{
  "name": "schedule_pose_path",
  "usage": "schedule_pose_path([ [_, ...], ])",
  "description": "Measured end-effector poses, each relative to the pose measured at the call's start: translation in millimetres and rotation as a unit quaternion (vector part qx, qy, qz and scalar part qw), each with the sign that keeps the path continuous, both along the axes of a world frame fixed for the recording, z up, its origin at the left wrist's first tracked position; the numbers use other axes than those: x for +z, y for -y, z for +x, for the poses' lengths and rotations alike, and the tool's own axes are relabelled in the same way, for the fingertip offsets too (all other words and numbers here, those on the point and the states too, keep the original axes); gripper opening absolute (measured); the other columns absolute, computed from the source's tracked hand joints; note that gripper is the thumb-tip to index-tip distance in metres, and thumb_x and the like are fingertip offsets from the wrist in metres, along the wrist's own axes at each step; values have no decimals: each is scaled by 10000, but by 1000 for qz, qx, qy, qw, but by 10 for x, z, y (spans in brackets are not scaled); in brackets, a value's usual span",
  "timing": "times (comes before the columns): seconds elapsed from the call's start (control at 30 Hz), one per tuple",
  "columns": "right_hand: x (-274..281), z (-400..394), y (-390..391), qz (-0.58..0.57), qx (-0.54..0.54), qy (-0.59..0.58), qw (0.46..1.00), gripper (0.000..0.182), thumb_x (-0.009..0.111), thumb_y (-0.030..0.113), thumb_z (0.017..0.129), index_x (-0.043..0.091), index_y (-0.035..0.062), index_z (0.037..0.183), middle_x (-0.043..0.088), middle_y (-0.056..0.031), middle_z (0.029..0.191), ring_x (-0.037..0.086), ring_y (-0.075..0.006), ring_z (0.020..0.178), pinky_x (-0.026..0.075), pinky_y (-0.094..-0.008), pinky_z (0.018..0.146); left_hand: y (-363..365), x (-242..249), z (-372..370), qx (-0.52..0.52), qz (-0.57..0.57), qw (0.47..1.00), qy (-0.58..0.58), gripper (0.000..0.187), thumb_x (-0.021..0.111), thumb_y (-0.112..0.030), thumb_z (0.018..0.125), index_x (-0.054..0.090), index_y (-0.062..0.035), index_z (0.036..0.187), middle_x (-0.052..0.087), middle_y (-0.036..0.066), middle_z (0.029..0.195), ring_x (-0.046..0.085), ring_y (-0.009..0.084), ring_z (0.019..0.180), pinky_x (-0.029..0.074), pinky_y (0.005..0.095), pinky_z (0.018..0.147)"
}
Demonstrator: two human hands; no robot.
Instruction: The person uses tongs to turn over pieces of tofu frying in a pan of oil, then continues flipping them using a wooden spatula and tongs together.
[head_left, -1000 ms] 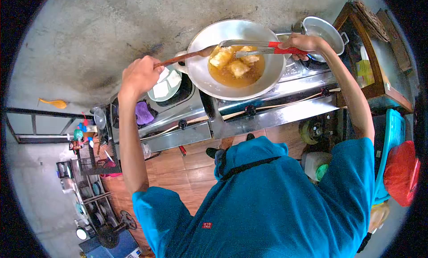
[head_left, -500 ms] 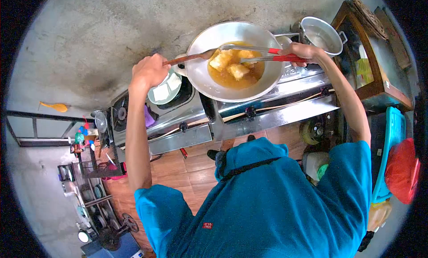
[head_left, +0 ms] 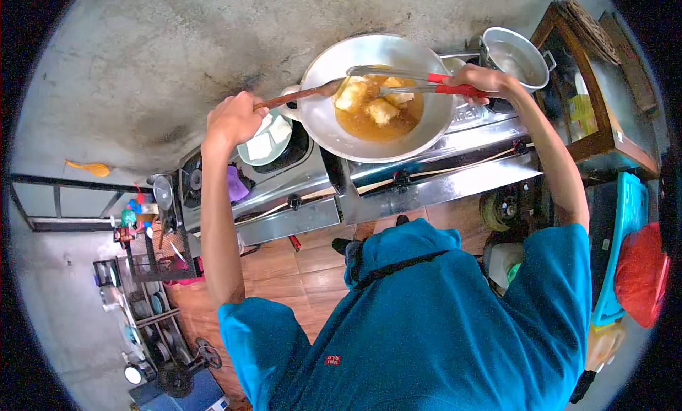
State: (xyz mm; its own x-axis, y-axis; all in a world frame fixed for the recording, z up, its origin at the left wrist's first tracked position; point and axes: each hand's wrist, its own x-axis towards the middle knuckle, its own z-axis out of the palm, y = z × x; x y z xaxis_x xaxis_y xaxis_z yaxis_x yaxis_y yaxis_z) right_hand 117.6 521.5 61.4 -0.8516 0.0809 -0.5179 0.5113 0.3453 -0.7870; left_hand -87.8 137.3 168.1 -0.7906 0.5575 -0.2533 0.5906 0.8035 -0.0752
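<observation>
My left hand (head_left: 233, 120) is closed round the handle of a wooden spatula (head_left: 297, 95). The spatula's head reaches over the left side of a large metal wok (head_left: 323, 132), by the frying food. In my right hand (head_left: 484, 82) are metal tongs with red handles (head_left: 460, 90). Their two arms are spread, and the tips are among the pieces in the brown oil (head_left: 369, 132). Several pale golden chunks (head_left: 382, 112), which look like tofu, sit in the oil. Below my left hand a pale green plate (head_left: 275, 154) holds white blocks (head_left: 260, 147).
The wok stands on a metal gas stove (head_left: 433, 159) against a grey wall. An aluminium pot (head_left: 508, 54) is behind my right hand, beside a wood-framed glass cabinet (head_left: 600, 127). A purple cloth (head_left: 236, 184) lies on the stove's left part.
The lower arm of the tongs has shifted slightly left among the pieces. My left hand has drawn back a little to the left with the spatula.
</observation>
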Motion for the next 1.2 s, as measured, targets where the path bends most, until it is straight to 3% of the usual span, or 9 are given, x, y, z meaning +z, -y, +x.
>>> schedule_pose_path([
  [0.2, 313, -49, -94, 144, 51, -1, 988, 418, 559, 371, 906, 643, -26, 806, 520, -43, 522, 437, -103, 355, 317, -271, 328, 121, -36, -41, -7, 39, 999, -8, 267, 562, -300, 869, 686, -115, 1016, 668, 185, 893, 642, 357, 886, 485, 444, 776],
  [0.3, 341, -119, -156, 207, 92, -29, 973, 364, 590, 336, 901, 684, -15, 920, 535, -41, 536, 444, -111, 371, 338, -263, 354, 155, -9, -32, 1, 49, 999, -1, 277, 566, -300, 867, 685, -116, 1038, 671, 184, 909, 642, 356, 896, 484, 435, 787],
  [0.43, 342, -260, -119, 220, 112, -27, 969, 349, 603, 334, 894, 687, 2, 962, 546, -37, 545, 454, -104, 395, 353, -268, 368, 230, 9, -30, -7, 52, 999, -3, 291, 574, -292, 868, 679, -124, 1081, 674, 180, 955, 642, 354, 922, 484, 422, 805],
  [0.5, 328, -338, -106, 246, 136, -57, 958, 343, 634, 349, 846, 697, 17, 904, 591, -39, 594, 554, -136, 510, 427, -301, 458, 311, -14, -72, -7, 63, 998, 1, 278, 561, -307, 870, 687, -136, 1050, 676, 174, 936, 637, 356, 927, 482, 439, 797],
  [0.6, 323, -489, -129, 296, 183, -65, 935, 320, 650, 301, 836, 692, 56, 1038, 607, -30, 631, 560, -120, 563, 435, -294, 488, 397, 2, -41, 2, 83, 997, -5, 279, 551, -327, 869, 694, -149, 1030, 678, 167, 924, 633, 356, 935, 480, 454, 796],
  [0.87, 659, -613, -100, 282, 167, -29, 944, 298, 637, 231, 867, 670, 32, 1087, 599, -17, 692, 543, -102, 599, 444, -284, 535, 549, 99, 88, 8, 111, 993, -50, 298, 574, -324, 858, 689, -133, 1055, 671, 188, 929, 633, 359, 932, 480, 445, 799],
  [0.97, 549, -653, -188, 333, 170, -79, 924, 288, 645, 228, 849, 676, 69, 1088, 655, -53, 748, 599, -161, 638, 478, -324, 584, 596, 84, 69, 14, 115, 993, -13, 291, 573, -315, 860, 688, -131, 1054, 665, 202, 895, 633, 369, 906, 480, 445, 778],
  [1.03, 512, -620, -161, 455, 179, -196, 850, 272, 661, 221, 819, 688, 120, 1070, 693, -107, 833, 655, -270, 738, 505, -392, 673, 628, 69, 100, 13, 122, 992, -18, 287, 570, -311, 863, 687, -127, 1049, 660, 202, 868, 632, 377, 879, 478, 443, 754],
  [1.2, 533, -436, 114, 551, 182, -194, 791, 264, 679, 225, 792, 693, 154, 1046, 681, -147, 865, 644, -350, 842, 504, -449, 768, 611, 63, 165, 13, 119, 993, -7, 274, 564, -300, 868, 688, -124, 1038, 660, 194, 862, 630, 376, 868, 476, 439, 738],
])
